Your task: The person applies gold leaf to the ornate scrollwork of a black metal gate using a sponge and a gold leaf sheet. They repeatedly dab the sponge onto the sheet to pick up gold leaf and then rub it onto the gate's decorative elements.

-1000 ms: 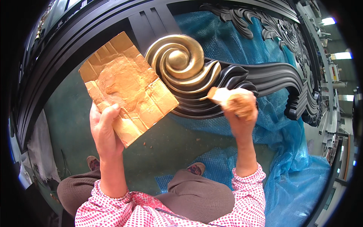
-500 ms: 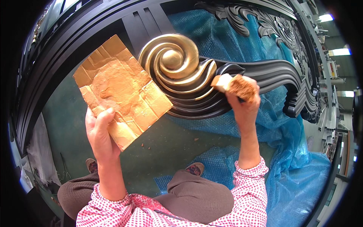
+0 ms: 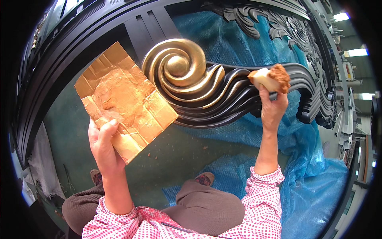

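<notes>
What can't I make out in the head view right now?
All in the head view:
- Most of the left hand's fingers: hidden behind the gold-smeared cardboard.
- The cardboard's underside: faces away from the camera.
- Whether the brown-and-cream pad in the right hand touches the carved scroll: the pad covers any contact spot.
- Small items at the far right: too small and bent by the lens.
</notes>
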`<state>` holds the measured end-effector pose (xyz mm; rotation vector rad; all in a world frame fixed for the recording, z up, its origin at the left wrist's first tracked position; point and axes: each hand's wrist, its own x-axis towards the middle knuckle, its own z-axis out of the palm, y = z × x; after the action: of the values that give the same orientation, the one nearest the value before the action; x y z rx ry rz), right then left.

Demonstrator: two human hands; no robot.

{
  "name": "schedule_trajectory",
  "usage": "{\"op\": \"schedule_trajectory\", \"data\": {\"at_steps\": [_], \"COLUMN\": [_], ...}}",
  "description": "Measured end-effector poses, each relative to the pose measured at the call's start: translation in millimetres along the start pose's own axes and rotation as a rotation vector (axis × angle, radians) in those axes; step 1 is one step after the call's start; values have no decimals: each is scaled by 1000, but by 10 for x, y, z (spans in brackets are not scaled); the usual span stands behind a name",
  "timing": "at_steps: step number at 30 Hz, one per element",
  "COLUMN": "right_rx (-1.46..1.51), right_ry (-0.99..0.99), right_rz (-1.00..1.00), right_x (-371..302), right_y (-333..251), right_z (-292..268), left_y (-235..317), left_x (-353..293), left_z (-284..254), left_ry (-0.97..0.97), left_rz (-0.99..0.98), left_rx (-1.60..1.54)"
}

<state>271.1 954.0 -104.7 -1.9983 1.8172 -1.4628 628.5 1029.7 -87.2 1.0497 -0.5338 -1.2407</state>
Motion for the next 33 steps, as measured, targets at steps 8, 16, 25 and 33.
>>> {"op": "schedule_trajectory", "data": {"at_steps": [8,16,25,33], "right_rx": [-202,-67,89,-124], "right_ry": [-125,-36,60,17], "right_rz": [-162,-166,23,-70], "right_x": [33,46,-12,71], "right_y": [-245,-290,-29,-29], "right_z": [238,174,-43,108], "left_y": [38,3,12,43], "left_x": [-24,-27,-56,-76], "left_z": [-14,0,75,64], "left_ry": [16,-10,14,29], "left_rz": [-8,-35,-24,-22], "left_rx": [29,31,34,39]}}
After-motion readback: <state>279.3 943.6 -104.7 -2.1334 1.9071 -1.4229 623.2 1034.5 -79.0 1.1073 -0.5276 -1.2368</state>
